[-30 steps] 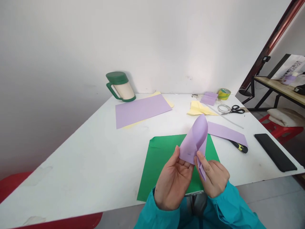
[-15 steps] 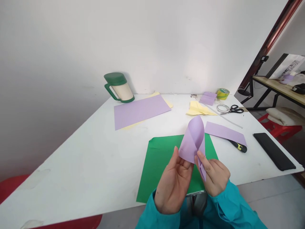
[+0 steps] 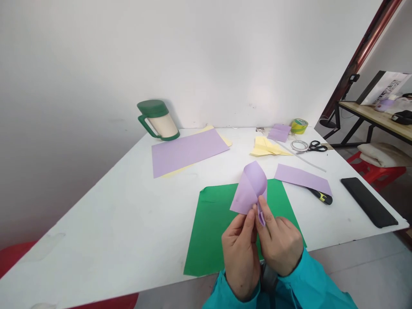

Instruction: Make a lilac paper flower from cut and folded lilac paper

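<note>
A piece of purple paper (image 3: 242, 194), rolled into a cone with its wide mouth facing up, is held above the green sheet (image 3: 206, 227). My left hand (image 3: 240, 253) pinches the cone's lower edge between thumb and fingers. My right hand (image 3: 279, 242) grips the overlapping, folded point of the cone, its index finger lying along the fold. Both hands meet at the base of the cone, so part of the fold is hidden behind the fingers.
Right of the mat lie a purple strip (image 3: 302, 178), a utility knife (image 3: 323, 197) and a black phone-like slab (image 3: 368, 201). Behind are scissors (image 3: 317, 146), tape (image 3: 299, 126) and folded yellow paper (image 3: 267, 147). A green-lidded jug (image 3: 161, 122) stands by purple sheets (image 3: 189, 152).
My left hand has closed from an open palm to a pinch on the paper's lower edge. The cone has shifted left and slightly down, and my right hand has moved with it.
</note>
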The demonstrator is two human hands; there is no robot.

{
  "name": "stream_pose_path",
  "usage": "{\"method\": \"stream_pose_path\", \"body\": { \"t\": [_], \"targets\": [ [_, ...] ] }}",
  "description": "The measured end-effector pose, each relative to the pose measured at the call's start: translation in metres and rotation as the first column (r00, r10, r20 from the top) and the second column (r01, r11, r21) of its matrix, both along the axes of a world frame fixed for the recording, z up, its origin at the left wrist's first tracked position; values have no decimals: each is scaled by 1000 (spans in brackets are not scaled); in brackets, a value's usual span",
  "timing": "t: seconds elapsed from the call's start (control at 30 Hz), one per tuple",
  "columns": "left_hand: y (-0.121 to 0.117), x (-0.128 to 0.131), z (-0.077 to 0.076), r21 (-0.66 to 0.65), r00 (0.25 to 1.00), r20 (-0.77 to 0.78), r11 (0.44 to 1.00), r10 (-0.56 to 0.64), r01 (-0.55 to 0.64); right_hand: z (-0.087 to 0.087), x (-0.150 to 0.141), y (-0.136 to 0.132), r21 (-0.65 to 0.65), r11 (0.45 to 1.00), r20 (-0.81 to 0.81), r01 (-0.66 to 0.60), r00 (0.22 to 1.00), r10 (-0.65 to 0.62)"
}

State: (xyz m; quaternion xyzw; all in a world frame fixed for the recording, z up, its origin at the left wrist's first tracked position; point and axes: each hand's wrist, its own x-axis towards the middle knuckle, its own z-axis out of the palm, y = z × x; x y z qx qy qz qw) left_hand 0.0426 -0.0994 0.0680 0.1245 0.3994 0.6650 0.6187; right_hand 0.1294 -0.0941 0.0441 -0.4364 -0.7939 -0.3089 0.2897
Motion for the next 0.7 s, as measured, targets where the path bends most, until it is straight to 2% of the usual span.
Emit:
{"method": "stream_pose_path", "body": {
  "t": [0.13, 0.23, 0.37, 0.5, 0.57, 0.63, 0.67, 0.7],
  "targets": [
    [-2, -4, -4, 36, 999, -36, 999, 2, -1, 5, -7, -5, -25, 999, 67, 44, 997, -42],
    [-5, -6, -8, 82, 998, -55, 996, -37, 42, 6, -11, -7, -65, 996, 72, 65, 996, -60],
    [-4, -7, -5, 41, 994, -80, 996, -72, 75, 6, -15, -7, -100, 992, 73, 71, 995, -64],
    [1, -6, 0, -10, 999, 23, 1000, -25, 25, 6, -11, -6, -108, 994, -16, 6, 1000, -8],
    [3, -7, 2, -20, 996, 89, 999, -25, 27, 3, -5, -7, -131, 984, -155, -118, 983, 97],
    [5, -9, 5, -1, 987, 156, 1000, -30, 30, -2, 1, -8, -152, 950, -415, -274, 890, 190],
    [5, -10, 6, 16, 982, 185, 999, -32, 30, -5, 5, -8, -152, 932, -586, -330, 789, 184],
    [6, -11, 8, 30, 977, 208, 999, -36, 30, -7, 7, -8, -154, 918, -757, -366, 640, 129]
  ]
}}
